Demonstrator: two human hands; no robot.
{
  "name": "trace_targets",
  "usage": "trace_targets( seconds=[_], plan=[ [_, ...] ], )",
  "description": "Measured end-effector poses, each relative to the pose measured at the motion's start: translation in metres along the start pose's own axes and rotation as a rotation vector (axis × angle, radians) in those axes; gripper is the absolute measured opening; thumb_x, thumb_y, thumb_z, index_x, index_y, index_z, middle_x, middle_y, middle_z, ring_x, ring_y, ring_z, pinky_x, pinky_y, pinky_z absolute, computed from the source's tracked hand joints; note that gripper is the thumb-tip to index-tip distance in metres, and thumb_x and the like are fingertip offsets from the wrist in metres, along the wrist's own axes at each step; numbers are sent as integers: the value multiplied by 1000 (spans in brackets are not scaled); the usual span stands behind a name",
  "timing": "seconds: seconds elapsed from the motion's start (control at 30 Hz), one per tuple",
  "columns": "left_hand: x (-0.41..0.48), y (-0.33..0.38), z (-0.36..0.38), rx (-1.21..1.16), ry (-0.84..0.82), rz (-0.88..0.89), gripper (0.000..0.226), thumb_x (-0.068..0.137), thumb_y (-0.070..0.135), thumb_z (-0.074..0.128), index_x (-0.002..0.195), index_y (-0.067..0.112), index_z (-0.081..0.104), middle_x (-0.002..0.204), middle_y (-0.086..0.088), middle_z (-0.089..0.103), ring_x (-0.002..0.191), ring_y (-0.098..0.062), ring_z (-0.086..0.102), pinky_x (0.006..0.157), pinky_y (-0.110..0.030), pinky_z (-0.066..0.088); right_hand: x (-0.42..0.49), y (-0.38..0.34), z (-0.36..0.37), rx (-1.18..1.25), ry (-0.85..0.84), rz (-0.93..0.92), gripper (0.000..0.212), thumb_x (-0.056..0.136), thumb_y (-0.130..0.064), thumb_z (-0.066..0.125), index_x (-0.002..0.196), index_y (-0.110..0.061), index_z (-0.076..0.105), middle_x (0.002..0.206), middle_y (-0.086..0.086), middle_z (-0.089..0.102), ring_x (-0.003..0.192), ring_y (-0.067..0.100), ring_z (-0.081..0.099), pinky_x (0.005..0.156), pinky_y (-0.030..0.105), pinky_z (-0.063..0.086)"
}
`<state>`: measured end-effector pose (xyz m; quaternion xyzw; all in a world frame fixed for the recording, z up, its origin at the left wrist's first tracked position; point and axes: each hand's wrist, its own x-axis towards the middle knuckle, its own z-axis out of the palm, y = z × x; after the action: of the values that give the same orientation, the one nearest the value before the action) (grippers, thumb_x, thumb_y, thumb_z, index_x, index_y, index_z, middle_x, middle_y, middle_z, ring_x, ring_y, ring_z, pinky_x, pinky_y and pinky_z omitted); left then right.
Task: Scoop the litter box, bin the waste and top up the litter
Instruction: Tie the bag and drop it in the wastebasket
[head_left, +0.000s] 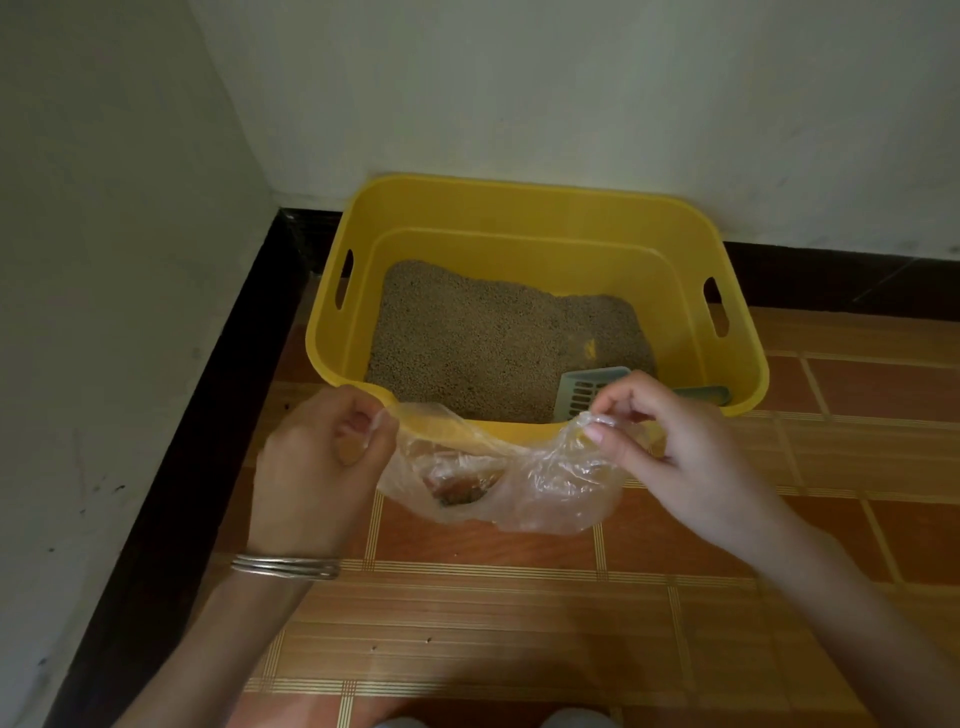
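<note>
Two bare forearms reach in from the bottom edge over a floor (467, 623) of orange-brown tiles. Thin metal bangles (285, 566) circle the left wrist. The left hand (322, 457) has its fingers curled, pinching one side of the mouth of a clear plastic bag (535, 483). The right hand (670, 441) pinches the other side between thumb and fingertips. The bag sags between them above the floor, with a small dark clump (460, 493) at its bottom.

Just beyond the bag a yellow litter box (519, 244) sits on the floor in the corner, its far side against the pale wall (571, 78) and a dark skirting (182, 415) to the left. Grey-brown litter (493, 338) covers its bottom. A pale slotted scoop (587, 389) lies inside at the near right corner, partly hidden behind the right hand.
</note>
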<state>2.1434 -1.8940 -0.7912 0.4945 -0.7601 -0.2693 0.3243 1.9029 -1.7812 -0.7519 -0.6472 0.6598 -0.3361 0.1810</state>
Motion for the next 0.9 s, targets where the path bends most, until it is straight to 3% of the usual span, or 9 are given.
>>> trace_targets(
  seconds=[0.1,0.23,0.37,0.43,0.5,0.63,0.73,0.83,0.9],
  plan=[
    [1,8,-6,-55,46,56,29,78,44,50,80,18,62,77,14,60,76,-4,58,71,-5,40,3,2,-2,20,54,-10,22,85,-32,57,87,-11,61,78,-8,59,75,-4,56,65,4,38],
    [0,19,-12,-97,64,108,21,80,42,51,81,22,60,82,17,60,80,-3,56,73,-5,38,4,1,-10,185,86,16,24,83,-37,56,86,-13,57,86,-5,60,88,12,58,78,17,44],
    [0,31,-15,-165,53,160,15,82,38,55,82,23,59,89,12,59,87,-8,57,78,-18,43,5,-1,-9,599,30,92,32,82,-34,60,85,-3,51,102,1,64,106,16,59,91,23,46],
    [1,36,-15,-231,34,173,13,81,37,57,82,25,59,97,10,59,95,-7,57,82,-17,42,6,-1,-6,871,20,146,35,81,-39,63,85,-7,50,97,5,68,108,26,60,95,30,45],
    [2,41,-14,-384,-22,134,11,81,38,58,80,27,59,101,10,62,101,-8,58,86,-20,43,9,-3,-3,1034,8,149,34,82,-38,61,87,-7,47,84,5,67,99,29,63,91,32,47],
    [3,46,-5,-734,-206,49,16,83,31,57,84,15,56,95,0,71,100,-16,65,86,-29,50,16,-8,7,970,-24,100,32,86,-34,59,94,-5,49,83,5,63,81,24,60,87,38,48],
    [2,44,10,-795,-286,58,17,88,24,54,87,7,51,77,-5,70,83,-20,69,81,-24,50,20,-5,16,785,-90,132,19,91,-24,53,100,-7,55,92,3,62,80,19,62,80,25,47],
    [1,35,25,-731,-296,59,18,90,27,50,85,9,50,57,1,59,53,-15,58,60,-24,50,20,0,28,582,-142,149,19,92,-14,49,109,-11,56,91,0,59,78,12,61,74,19,47],
    [0,28,31,-687,-301,35,19,89,32,49,86,14,54,52,7,50,46,-8,46,48,-20,40,18,4,36,500,-145,150,23,91,-18,50,112,-21,57,93,-3,60,77,9,62,70,24,51]
  ],
)
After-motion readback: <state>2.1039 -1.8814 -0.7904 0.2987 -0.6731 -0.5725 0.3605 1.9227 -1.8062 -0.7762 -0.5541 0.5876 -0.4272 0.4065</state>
